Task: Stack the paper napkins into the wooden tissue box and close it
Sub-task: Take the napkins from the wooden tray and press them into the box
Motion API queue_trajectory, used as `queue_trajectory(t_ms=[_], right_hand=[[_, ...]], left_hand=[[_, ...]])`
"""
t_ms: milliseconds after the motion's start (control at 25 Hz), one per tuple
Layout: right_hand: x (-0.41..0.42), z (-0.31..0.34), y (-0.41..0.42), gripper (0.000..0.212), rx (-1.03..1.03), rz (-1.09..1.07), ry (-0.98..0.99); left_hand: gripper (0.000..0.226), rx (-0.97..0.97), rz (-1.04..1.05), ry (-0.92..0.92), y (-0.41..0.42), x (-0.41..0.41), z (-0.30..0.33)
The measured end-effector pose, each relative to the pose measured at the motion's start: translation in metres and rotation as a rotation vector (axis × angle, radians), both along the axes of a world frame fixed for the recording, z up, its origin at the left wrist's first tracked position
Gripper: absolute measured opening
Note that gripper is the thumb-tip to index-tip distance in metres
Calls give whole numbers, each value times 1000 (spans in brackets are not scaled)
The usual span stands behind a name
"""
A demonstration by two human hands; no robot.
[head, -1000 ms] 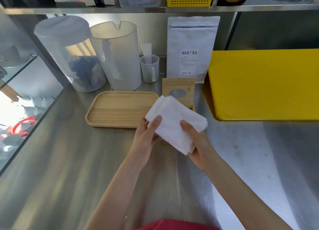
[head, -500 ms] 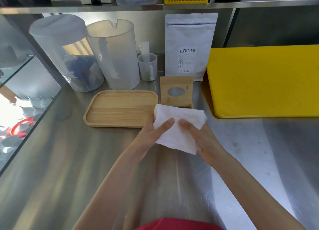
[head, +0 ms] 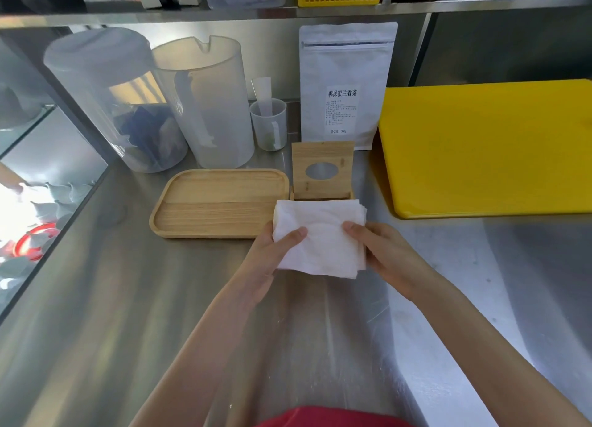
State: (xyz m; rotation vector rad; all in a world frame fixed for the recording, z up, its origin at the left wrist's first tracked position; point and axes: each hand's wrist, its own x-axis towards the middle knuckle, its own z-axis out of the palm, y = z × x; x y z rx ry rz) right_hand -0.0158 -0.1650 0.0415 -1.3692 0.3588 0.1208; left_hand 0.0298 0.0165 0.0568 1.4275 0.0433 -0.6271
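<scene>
**Squarely now: lower the stack into the open box**

Now you hold the paper napkins (head: 318,237) between both hands, just near of the wooden tissue box (head: 323,195); your left hand (head: 267,260) is closed on the stack's left edge with the thumb on top, and your right hand (head: 384,253) is closed on its right edge the same way; the lid (head: 323,167) stands upright at the far side, its oval hole facing you. Keep the stack level and its edges even, since the far right corner looks fanned; line its sides up with the box walls before you let it down, then press lightly so no sheet catches the rim; only then swing the lid over. The napkins cover most of the box opening, so you cannot tell whether anything lies inside or how deep it goes; the fingers beneath the stack are hidden too; the wooden tray (head: 221,202) sits just left on the tabletop (head: 128,298).
</scene>
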Motion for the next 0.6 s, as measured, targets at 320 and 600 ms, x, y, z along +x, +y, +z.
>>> queue_trajectory(t_ms=[320,600], right_hand=[[37,0,-17,12,-333,-84,71],[74,0,-24,24,-551,-108,179]], left_hand=[[41,86,-150,1,-12,34,5],[40,299,-114,-64,-31,75,-3]])
